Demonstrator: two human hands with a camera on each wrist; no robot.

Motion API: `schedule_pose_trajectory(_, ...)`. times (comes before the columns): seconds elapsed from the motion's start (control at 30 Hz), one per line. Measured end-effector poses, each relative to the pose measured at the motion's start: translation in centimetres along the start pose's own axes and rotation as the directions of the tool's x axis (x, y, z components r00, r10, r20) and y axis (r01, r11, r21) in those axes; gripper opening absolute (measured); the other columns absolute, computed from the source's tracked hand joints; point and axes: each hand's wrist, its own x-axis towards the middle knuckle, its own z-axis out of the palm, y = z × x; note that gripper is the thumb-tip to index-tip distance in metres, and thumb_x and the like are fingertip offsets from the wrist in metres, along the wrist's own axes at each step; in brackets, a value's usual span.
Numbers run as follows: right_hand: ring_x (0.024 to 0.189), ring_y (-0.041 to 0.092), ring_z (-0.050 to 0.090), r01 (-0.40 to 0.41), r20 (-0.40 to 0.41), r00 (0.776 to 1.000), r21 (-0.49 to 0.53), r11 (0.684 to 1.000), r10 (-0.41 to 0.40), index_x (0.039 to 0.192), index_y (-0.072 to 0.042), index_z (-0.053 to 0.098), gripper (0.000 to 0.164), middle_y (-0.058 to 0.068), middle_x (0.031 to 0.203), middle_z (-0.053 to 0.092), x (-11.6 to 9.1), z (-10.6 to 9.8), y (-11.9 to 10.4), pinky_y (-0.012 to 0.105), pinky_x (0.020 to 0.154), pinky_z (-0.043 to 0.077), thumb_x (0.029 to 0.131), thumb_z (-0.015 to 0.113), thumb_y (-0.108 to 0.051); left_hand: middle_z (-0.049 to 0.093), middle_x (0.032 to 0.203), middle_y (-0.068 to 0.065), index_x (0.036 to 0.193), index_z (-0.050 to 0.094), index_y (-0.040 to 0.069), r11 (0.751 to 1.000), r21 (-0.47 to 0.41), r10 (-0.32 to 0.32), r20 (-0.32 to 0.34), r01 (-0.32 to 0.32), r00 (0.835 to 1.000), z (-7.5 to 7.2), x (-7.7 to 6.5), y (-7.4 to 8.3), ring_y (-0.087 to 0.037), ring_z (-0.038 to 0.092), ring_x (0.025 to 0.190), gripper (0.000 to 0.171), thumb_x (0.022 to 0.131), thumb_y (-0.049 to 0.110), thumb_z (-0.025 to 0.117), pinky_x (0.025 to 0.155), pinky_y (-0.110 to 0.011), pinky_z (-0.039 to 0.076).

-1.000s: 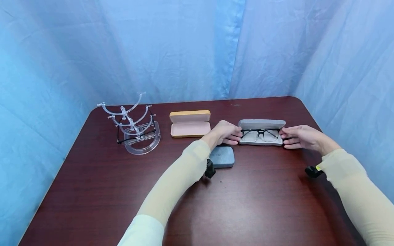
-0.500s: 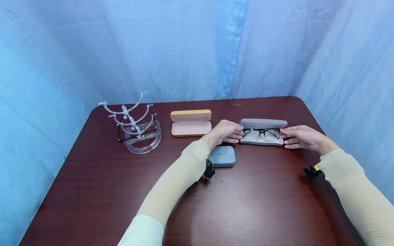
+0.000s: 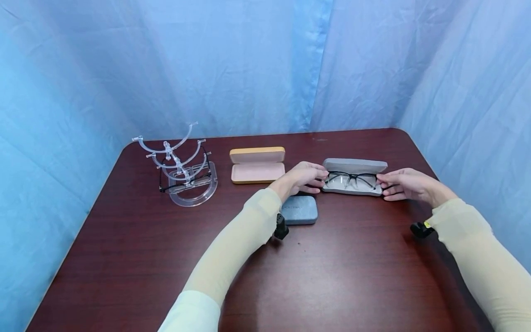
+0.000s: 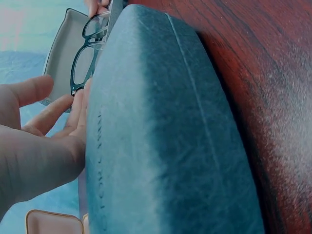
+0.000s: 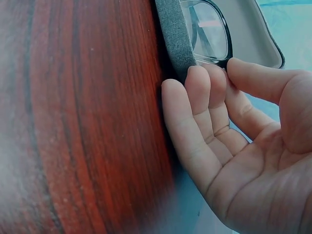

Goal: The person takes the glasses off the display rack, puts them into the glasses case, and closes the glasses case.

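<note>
Black-rimmed eyeglasses (image 3: 351, 176) with clear lenses sit in an open grey glasses case (image 3: 354, 164) at the back right. At the frame's left corner is my left hand (image 3: 304, 177); the left wrist view shows its thumb lifted apart and a fingertip touching the rim. My right hand (image 3: 408, 184) pinches the right corner between thumb and index finger, its other fingers against the case's end in the right wrist view. A shut blue-grey glasses case (image 4: 161, 126) lies below my left wrist, partly hidden by it in the head view.
An open yellow glasses case (image 3: 258, 172) with pink lining stands left of my left hand. Farther left is a clear tiered eyeglass stand (image 3: 192, 202) bearing another black-rimmed pair. Blue curtains (image 3: 232, 69) hang round the dark wooden table (image 3: 145, 258).
The eyeglasses have tilted slightly inside the grey case, and a temple arm shows more plainly through the right lens. My left fingers have shifted a little; both arms are otherwise nearly still.
</note>
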Motion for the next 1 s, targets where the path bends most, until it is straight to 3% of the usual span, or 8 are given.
schedule_pose_trajectory(0.4, 0.08, 0.017, 0.07, -0.005, -0.024, 1.0, 0.011, 1.0, 0.006, 0.099, -0.016, 0.075, 0.015, 0.002, 0.093, 0.067, -0.05, 0.0, -0.25, 0.04, 0.084, 0.061, 0.103, 0.064, -0.025, 0.063, 0.136, -0.014, 0.146, 0.053, 0.005, 1.0, -0.009, -0.019, 0.014, 0.019, 1.0, 0.14, -0.16, 0.1, -0.032, 0.059, 0.126, 0.045, 0.104, 0.018, 0.06, 0.1, -0.046, 0.052)
schedule_pose_trajectory(0.8, 0.077, 0.018, 0.07, -0.011, -0.026, 1.0, -0.033, 0.999, 0.01, 0.103, -0.009, 0.073, 0.017, 0.004, 0.091, 0.065, 0.41, 0.19, -0.21, 0.039, 0.082, 0.061, 0.101, 0.066, -0.024, 0.054, 0.145, -0.019, 0.152, 0.043, 0.001, 0.999, -0.035, -0.034, 0.083, 0.037, 0.996, -0.06, -0.16, -0.16, -0.033, 0.057, 0.129, 0.048, 0.107, 0.016, 0.053, 0.105, -0.048, 0.049)
schedule_pose_trajectory(1.0, 0.078, 0.017, 0.07, -0.006, -0.053, 0.999, -0.025, 1.0, 0.004, 0.101, -0.012, 0.072, 0.014, 0.004, 0.092, 0.065, 0.58, 0.47, -0.15, 0.04, 0.083, 0.061, 0.1, 0.067, -0.025, 0.051, 0.147, -0.023, 0.15, 0.044, -0.001, 0.998, -0.052, -0.024, 0.075, 0.028, 0.997, 0.08, -0.26, -0.19, -0.035, 0.055, 0.131, 0.047, 0.107, 0.016, 0.053, 0.106, -0.047, 0.047)
